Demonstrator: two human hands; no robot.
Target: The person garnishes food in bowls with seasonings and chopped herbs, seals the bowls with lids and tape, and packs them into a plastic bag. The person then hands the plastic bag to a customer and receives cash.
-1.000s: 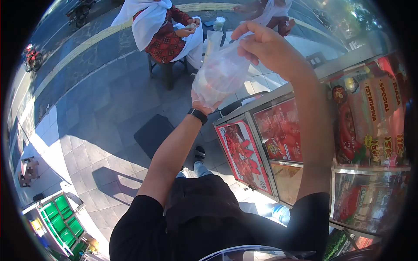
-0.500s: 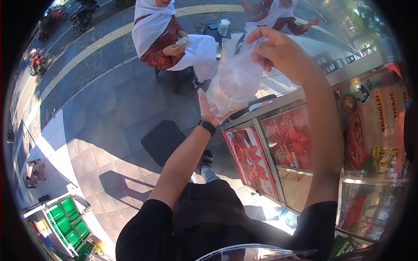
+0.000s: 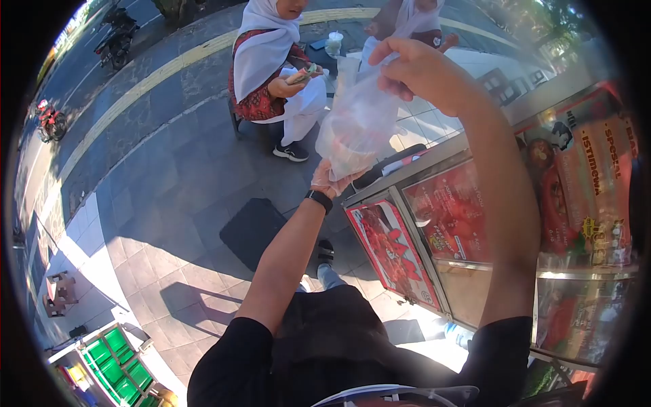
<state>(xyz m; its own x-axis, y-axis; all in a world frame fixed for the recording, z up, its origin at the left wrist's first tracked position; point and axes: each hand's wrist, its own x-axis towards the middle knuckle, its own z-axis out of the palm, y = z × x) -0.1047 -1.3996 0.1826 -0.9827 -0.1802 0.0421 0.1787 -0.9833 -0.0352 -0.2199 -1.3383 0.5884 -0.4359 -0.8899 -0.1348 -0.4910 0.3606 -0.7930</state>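
A whitish, see-through plastic bag (image 3: pixel 359 129) hangs in front of me, bulging at the bottom with something pale and reddish that I cannot make out. My right hand (image 3: pixel 417 74) pinches the bag's top edge between bent fingers. Under the bag, my left hand (image 3: pixel 333 179) cups its bottom, palm up, with a black band on the wrist. Just beyond sits a person (image 3: pixel 268 74) in a white headscarf and red patterned top, holding what look like folded banknotes (image 3: pixel 302 74).
A food cart (image 3: pixel 393 251) with red printed panels stands at my right. Behind the bag are a second person (image 3: pixel 410 20) and a lidded cup (image 3: pixel 333 45). A dark square mat (image 3: pixel 254 234) lies on the paving. Motorcycles (image 3: pixel 116 41) stand by the road.
My left hand has closed more around the bag's bottom. The bag and my right hand have shifted slightly left in view. The seated person appears further right, head lowered towards the notes.
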